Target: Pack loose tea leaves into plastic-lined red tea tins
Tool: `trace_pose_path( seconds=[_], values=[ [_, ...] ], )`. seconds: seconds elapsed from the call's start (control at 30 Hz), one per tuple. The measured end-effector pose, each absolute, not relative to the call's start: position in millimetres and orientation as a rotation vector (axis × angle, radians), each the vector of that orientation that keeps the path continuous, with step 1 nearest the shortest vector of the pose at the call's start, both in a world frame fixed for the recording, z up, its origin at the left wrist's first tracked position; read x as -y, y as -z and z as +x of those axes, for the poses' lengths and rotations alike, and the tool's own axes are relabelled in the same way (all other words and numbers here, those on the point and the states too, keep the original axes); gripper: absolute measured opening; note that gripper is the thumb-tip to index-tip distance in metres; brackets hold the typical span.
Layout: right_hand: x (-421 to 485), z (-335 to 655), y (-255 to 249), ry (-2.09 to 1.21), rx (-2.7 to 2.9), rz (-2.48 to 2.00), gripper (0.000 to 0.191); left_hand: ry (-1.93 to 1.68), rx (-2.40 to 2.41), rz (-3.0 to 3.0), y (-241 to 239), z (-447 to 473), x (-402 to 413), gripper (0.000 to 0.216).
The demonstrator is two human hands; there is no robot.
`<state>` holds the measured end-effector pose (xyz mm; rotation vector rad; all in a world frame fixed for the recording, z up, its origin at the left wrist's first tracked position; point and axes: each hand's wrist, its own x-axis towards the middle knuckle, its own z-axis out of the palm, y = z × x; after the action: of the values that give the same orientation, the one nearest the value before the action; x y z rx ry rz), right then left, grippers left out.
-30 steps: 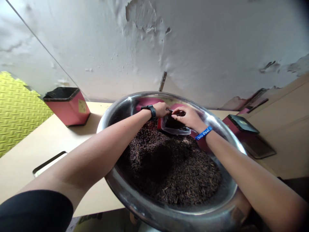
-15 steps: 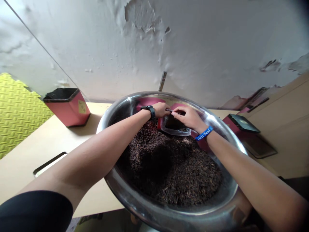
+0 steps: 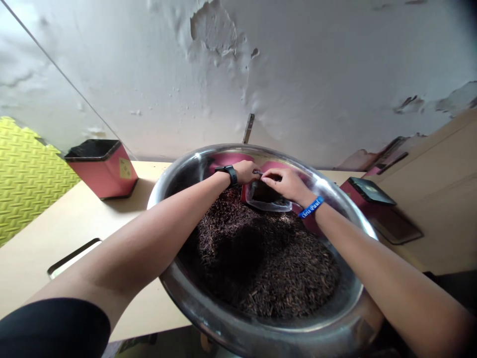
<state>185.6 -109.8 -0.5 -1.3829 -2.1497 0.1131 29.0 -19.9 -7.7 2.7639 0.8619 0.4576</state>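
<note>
A wide steel bowl (image 3: pixel 316 332) holds a heap of loose, dark dry leaves that look like tea (image 3: pixel 294 278). Inside its far side stands a red box whose clear plastic liner (image 3: pixel 270 205) shows at the mouth, with dark contents in it. My left hand (image 3: pixel 246 172), with a black watch at the wrist, is closed at the box's far left edge. Opposite it, my right hand (image 3: pixel 287 184) has thumb and fingers pinched together, almost touching the left. A small dark piece shows between the fingertips; what it is I cannot make out.
On the pale table (image 3: pixel 30 258), a pink tin (image 3: pixel 108 174) with a dark top stands left. Another pink and black tin (image 3: pixel 372 191) is at right, beside a dark-rimmed lid (image 3: pixel 404 226). A white, dark-edged lid (image 3: pixel 70 258) lies near my left arm. A peeling wall (image 3: pixel 316 74) rises behind.
Both hands stay at the same spot over the box, fingers shifting slightly at the pinch. The whole view has drifted a little.
</note>
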Motion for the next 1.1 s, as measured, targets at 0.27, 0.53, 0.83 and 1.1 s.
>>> trace_pose_path(
  seconds=[0.27, 0.53, 0.83, 1.1],
  values=[
    [110, 187, 1, -0.162, 2.144, -1.386, 0.020, -0.484, -0.837, 2.780, 12, 30, 15, 0.034],
    [111, 187, 3, -0.165, 2.155, -1.467, 0.019, -0.553, -0.814, 2.753, 8, 29, 19, 0.031],
    [107, 189, 6, -0.203, 2.115, -1.516, 0.020, -0.734, -0.671, 2.710, -15, 32, 33, 0.017],
    [105, 192, 8, -0.200, 2.074, -1.626, 0.026, -0.717, -0.449, 2.711, -29, 31, 44, 0.019]
  ],
)
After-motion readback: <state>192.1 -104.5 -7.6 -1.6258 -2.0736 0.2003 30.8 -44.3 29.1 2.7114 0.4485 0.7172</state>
